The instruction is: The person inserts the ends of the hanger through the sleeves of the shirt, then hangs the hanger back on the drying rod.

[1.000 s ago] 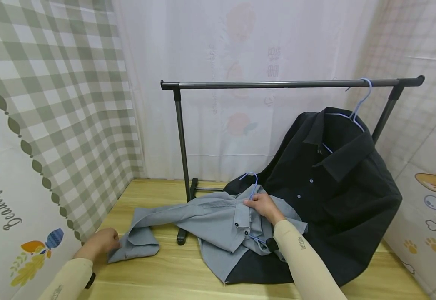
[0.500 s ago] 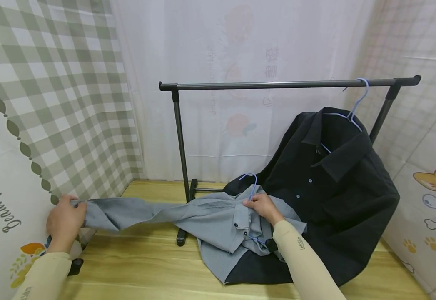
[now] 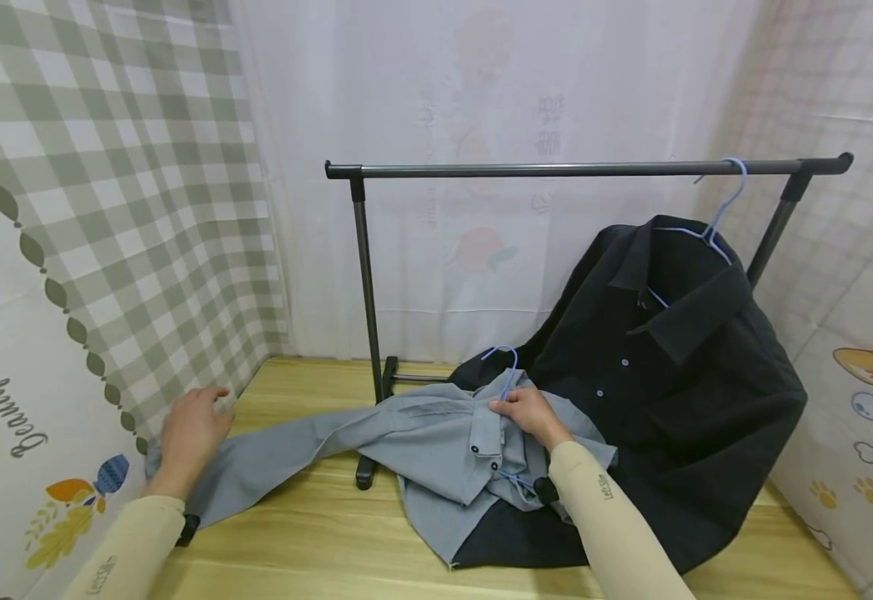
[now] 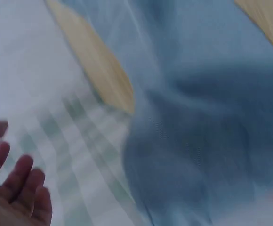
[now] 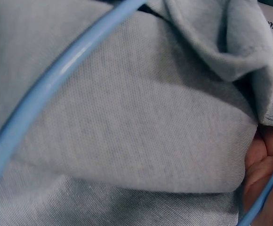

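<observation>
A grey shirt point(image 3: 436, 442) lies bunched on the wooden table, one sleeve point(image 3: 263, 471) stretched out to the left. My right hand point(image 3: 532, 414) grips the shirt near its collar, right at the neck of a blue hanger point(image 3: 513, 360) whose hook sticks up above the fingers. The right wrist view shows the hanger's blue wire point(image 5: 66, 70) crossing the grey cloth point(image 5: 127, 108) close up. Over the sleeve's end, my left hand point(image 3: 194, 433) is raised with nothing held. In the left wrist view its fingers point(image 4: 21, 176) are loosely bent, apart from the sleeve point(image 4: 207, 141).
A black shirt point(image 3: 676, 400) hangs on another blue hanger point(image 3: 732, 187) at the right end of a dark metal rack point(image 3: 526, 170). Its lower part spreads under the grey shirt. Printed cloth walls point(image 3: 136, 167) enclose the wooden table point(image 3: 316, 542).
My left hand lifted the sleeve, pulled it out to the left, then let it go and moved a little right. The sleeve now lies extended. The right hand kept its place.
</observation>
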Tool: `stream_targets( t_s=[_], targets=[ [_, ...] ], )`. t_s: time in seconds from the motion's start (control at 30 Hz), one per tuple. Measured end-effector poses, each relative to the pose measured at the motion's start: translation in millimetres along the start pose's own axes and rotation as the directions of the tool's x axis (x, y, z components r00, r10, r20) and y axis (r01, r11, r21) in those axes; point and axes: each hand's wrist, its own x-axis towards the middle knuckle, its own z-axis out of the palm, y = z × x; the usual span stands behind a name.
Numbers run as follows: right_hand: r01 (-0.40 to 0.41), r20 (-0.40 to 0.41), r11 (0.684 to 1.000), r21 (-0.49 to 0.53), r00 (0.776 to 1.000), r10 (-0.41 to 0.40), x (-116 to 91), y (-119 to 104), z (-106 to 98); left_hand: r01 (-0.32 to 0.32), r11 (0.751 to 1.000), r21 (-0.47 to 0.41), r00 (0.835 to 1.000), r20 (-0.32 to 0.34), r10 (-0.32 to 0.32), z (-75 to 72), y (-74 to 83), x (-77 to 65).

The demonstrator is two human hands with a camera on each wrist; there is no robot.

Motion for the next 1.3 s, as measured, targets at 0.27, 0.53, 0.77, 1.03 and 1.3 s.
stream_targets(
  t_s=[0.27, 0.53, 0.77, 1.03, 1.3],
  targets=[
    [0.008, -0.004, 1.000, -0.002, 1.000, -0.008, 0, -1, 1, -0.074, 0.982, -0.172, 0.934, 0.334, 0.129, 54.4, 61.5, 4.7],
    [0.015, 0.002, 1.000, -0.001, 1.000, -0.015, 0, -5, 4, -0.218, 0.945, -0.243, 0.882, 0.366, 0.297, 97.6, 108.7, -7.2],
    [0.014, -0.001, 1.000, 0.002, 1.000, -0.014, 2, -3, 2, -0.229, 0.945, -0.233, 0.907, 0.302, 0.294, 103.2, 124.8, -12.6],
    [-0.006, 0.012, 1.000, 0.009, 1.000, 0.005, -2, 0, 2, -0.135, 0.967, -0.214, 0.926, 0.320, 0.200, 101.9, 96.9, -8.6],
    [0.042, 0.023, 0.999, -0.005, 0.999, -0.042, -2, -1, -1, 0.054, 0.982, -0.178, 0.978, 0.209, -0.016, 83.7, 84.9, 6.8]
  ],
)
